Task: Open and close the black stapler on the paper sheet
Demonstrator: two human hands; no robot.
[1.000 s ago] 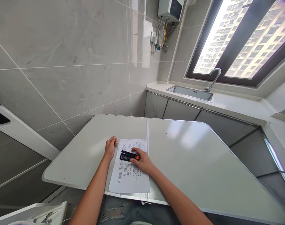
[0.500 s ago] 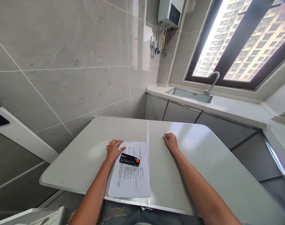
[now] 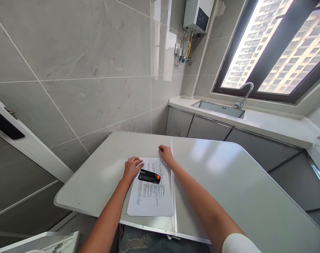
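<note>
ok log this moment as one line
left hand: at upper left corner of paper | right hand: by its upper right corner | stapler: lying on paper

Daylight pours through the dark-framed glass window [image 3: 270, 52] — white glare pools on the pale glossy table [image 3: 212, 189], edges stretched.

Stapler [image 3: 149, 176]: black, orange-red patch at right end; lies slightly aslant on upper half of paper [image 3: 151, 207]. White, dense dark print; flat on table [image 3: 215, 182], right edge near seam [image 3: 173, 200].
</note>
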